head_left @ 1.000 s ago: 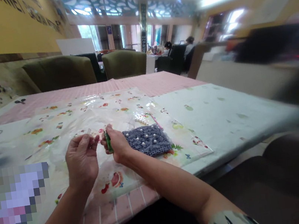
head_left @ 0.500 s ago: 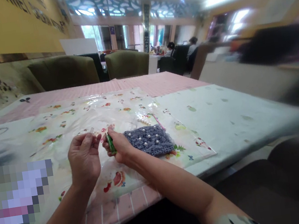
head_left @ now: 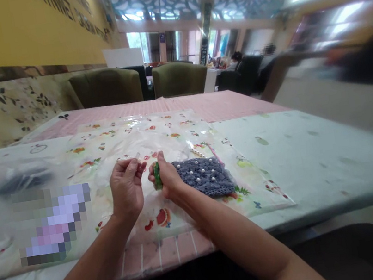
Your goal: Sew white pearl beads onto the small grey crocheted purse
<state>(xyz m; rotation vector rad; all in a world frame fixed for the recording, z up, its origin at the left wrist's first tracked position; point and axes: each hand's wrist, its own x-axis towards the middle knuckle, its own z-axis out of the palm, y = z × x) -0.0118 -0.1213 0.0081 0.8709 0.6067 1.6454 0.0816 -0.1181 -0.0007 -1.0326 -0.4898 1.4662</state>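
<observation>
My left hand [head_left: 127, 186] is closed, with thumb and fingertips pinching a small whitish, see-through piece [head_left: 137, 155]. Close beside it, my right hand [head_left: 167, 175] wraps round a small shiny green object [head_left: 157, 176], whose kind I cannot make out. Partly behind my right wrist lies a dark blue-grey crocheted piece [head_left: 204, 177] dotted with white pearl beads. Just beyond that piece are a short row of pale beads [head_left: 197, 153] and a thin pink stick [head_left: 214, 153].
A clear plastic sheet with fruit prints [head_left: 151, 138] covers the table's middle. At left lie a plastic bag with something dark inside [head_left: 24, 180] and a blurred-out purple item [head_left: 59, 224]. Small black scissors [head_left: 63, 116] lie far left. Green chairs [head_left: 180, 79] stand beyond the table.
The camera has turned left, so everything sits further right in view. Both hands keep their holds; the green object appears slightly turned in my right hand.
</observation>
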